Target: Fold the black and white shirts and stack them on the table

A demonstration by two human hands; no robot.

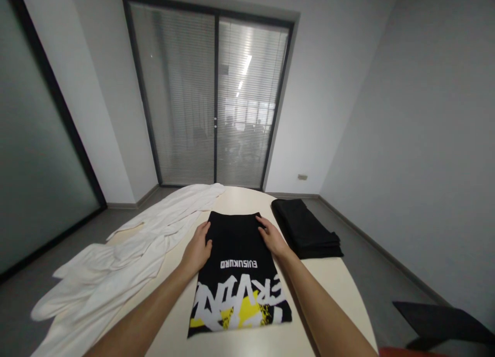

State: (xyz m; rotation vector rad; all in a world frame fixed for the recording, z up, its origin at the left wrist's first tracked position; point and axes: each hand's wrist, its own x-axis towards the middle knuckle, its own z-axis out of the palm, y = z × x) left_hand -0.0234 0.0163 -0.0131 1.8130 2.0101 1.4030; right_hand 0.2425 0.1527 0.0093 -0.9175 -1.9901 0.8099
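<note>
A folded black T-shirt [235,238] lies flat on the table in front of me, with white lettering and a white and yellow print that appear upside down. My left hand [198,249] rests at its left edge, thumb on the cloth and apart from the fingers. At the upper right corner, my right hand [273,237] touches the shirt with fingers stretched out and thumb apart. Neither hand lifts the cloth.
White garments [135,259] spread loosely over the left side of the round-edged pale table [328,285]. A stack of folded black clothing [303,228] sits at the right. Beyond the table's right edge is a dark chair part [444,318]. Glass doors with blinds [185,99] stand behind.
</note>
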